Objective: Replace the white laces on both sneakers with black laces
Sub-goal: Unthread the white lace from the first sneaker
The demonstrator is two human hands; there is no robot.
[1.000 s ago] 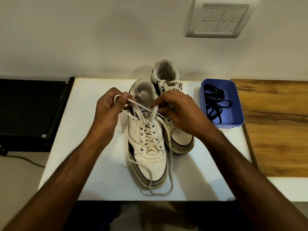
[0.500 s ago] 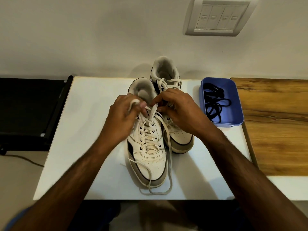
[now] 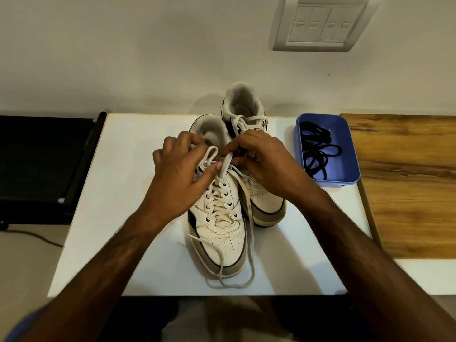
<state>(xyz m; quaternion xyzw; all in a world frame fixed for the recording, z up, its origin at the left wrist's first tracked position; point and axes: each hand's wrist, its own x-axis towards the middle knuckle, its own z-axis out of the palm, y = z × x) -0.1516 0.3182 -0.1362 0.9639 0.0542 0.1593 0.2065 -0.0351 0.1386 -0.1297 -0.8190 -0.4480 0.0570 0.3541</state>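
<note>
Two white sneakers stand toe-toward-me on a white table (image 3: 138,218). The near sneaker (image 3: 222,238) is on the left; its white lace (image 3: 249,233) is partly loosened, with loose ends trailing over the toe onto the table. My left hand (image 3: 177,178) pinches a loop of that lace near the top eyelets. My right hand (image 3: 261,164) pinches the other strand of it just to the right. The far sneaker (image 3: 244,104) stays laced behind my right hand. Black laces (image 3: 318,154) lie coiled in a blue tray (image 3: 350,149).
A wooden board (image 3: 407,183) lies right of the blue tray. A black stand (image 3: 44,166) sits left of the table, with a cable on the floor. A switch plate (image 3: 320,23) hangs on the wall behind.
My left hand moved in from the left, back over the near sneaker's top eyelets, bringing the lace loop with it. My right hand stayed about where it was.
</note>
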